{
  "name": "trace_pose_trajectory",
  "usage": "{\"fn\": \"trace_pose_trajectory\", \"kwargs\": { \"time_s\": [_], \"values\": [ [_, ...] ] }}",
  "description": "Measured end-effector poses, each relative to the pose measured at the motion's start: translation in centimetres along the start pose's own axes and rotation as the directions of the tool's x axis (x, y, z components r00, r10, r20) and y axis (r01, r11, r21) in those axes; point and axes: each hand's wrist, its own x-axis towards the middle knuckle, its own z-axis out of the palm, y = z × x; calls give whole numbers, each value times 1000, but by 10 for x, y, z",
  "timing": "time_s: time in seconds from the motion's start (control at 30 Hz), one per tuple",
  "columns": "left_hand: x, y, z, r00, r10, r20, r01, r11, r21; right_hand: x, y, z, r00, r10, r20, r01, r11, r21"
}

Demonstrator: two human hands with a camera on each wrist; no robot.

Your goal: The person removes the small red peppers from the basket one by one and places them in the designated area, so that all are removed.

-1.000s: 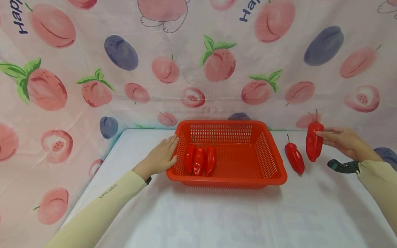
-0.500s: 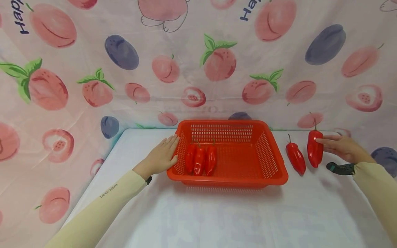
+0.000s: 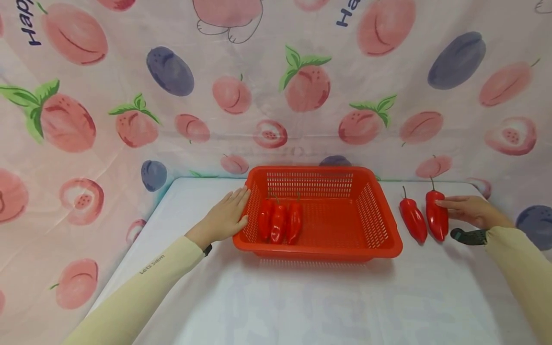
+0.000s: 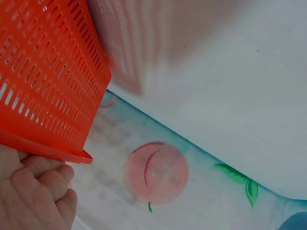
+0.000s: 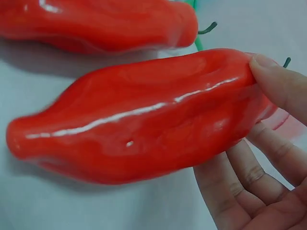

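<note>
My right hand (image 3: pixel 471 211) pinches a glossy red pepper (image 3: pixel 437 220) near its stem end, close over the white table at the right. In the right wrist view the thumb (image 5: pixel 276 81) lies on top of this pepper and the fingers are below it. Right beside it, to the left, a second red pepper (image 3: pixel 414 221) lies on the table with its stem pointing away. My left hand (image 3: pixel 224 216) rests with straight fingers against the left rim of a red slotted plastic basket (image 3: pixel 319 251). Several red peppers (image 3: pixel 278 225) lie side by side in the basket's left part.
The white table (image 3: pixel 302 306) ends at the back against a hanging fruit-print cloth (image 3: pixel 267 96), which also covers the left side. A dark strap-like piece (image 3: pixel 469 236) sticks out from the right wrist over the table.
My right hand has lowered the red pepper from the air down to beside the loose pepper on the table. The left hand stays at the basket rim.
</note>
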Motion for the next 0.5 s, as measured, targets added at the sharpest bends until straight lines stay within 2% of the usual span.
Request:
{"fn": "trace_pose_trajectory", "kwargs": {
  "time_s": [0.5],
  "values": [
    [3,1,1,1000,-15,24,15,1000,6,6,8,-4,994,109,8,-110,994,30]
  ]
}}
